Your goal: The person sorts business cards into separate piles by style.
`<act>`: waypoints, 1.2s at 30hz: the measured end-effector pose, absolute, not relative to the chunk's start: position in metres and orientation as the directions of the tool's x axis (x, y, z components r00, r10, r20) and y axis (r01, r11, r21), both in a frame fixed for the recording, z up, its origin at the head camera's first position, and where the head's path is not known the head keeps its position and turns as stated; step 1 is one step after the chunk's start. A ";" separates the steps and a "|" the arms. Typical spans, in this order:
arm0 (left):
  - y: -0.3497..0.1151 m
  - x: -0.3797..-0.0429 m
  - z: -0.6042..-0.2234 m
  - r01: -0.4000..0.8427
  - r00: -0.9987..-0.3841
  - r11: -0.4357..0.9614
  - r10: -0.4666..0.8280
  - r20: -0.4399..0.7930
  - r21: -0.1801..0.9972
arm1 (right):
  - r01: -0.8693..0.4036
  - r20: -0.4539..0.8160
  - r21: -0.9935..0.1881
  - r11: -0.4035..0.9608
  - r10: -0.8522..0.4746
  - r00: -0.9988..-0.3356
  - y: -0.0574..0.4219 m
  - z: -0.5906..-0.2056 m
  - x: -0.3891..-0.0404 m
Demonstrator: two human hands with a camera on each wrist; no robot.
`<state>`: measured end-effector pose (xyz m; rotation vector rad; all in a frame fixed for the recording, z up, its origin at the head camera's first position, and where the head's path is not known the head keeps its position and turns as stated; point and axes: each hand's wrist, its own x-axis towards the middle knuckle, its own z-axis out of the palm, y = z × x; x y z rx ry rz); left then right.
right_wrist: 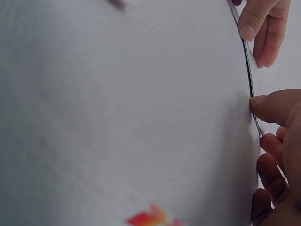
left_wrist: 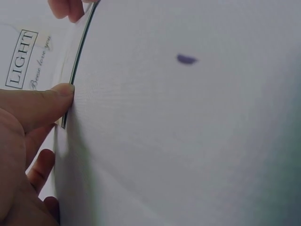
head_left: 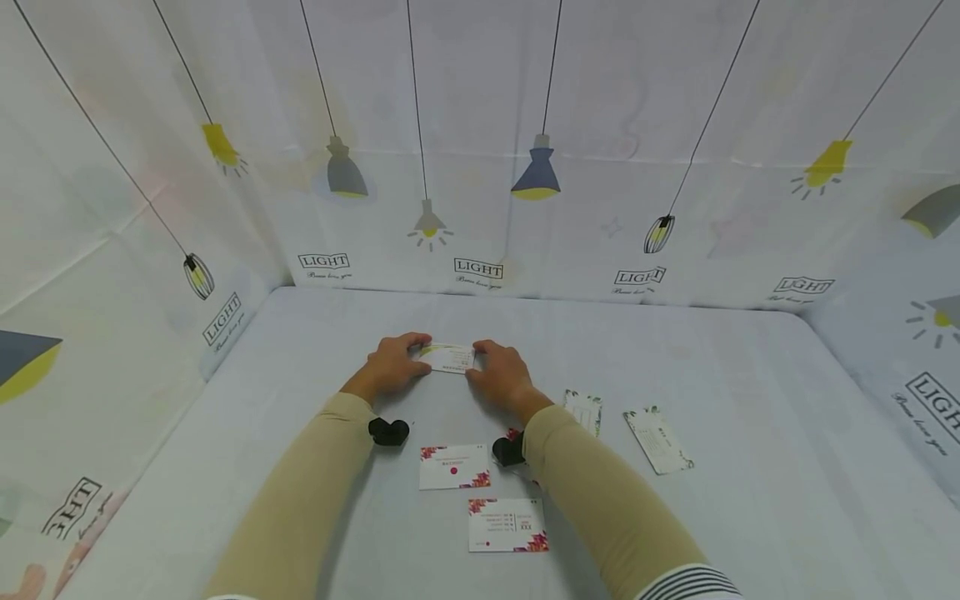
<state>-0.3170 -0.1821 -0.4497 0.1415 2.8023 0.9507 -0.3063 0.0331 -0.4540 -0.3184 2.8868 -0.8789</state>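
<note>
A white business card (head_left: 452, 358) with a yellow curve and small print lies between my two hands, toward the far side of the table. My left hand (head_left: 393, 363) grips its left end, thumb on the near edge and fingers at the far one. At the right end, my right hand (head_left: 504, 373) holds it the same way. From the left wrist, the card (left_wrist: 77, 59) appears as a thin, dark-lined edge under the left thumb. The right wrist view likewise shows the card (right_wrist: 249, 66) nearly edge-on, with the right thumb against it.
Nearer me lie two white cards with red floral corners, one card (head_left: 454, 467) behind the other card (head_left: 508, 526). Another red-patterned piece is partly hidden by the right wrist. To the right are two leaf-bordered cards, one upright card (head_left: 583, 412) and one slanted card (head_left: 658, 440).
</note>
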 end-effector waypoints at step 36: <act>-0.185 -0.262 -0.425 0.119 -0.975 0.756 0.210 -0.067 0.643 | -0.359 0.020 -0.576 0.734 -0.426 -0.904 0.075 -0.421 -0.250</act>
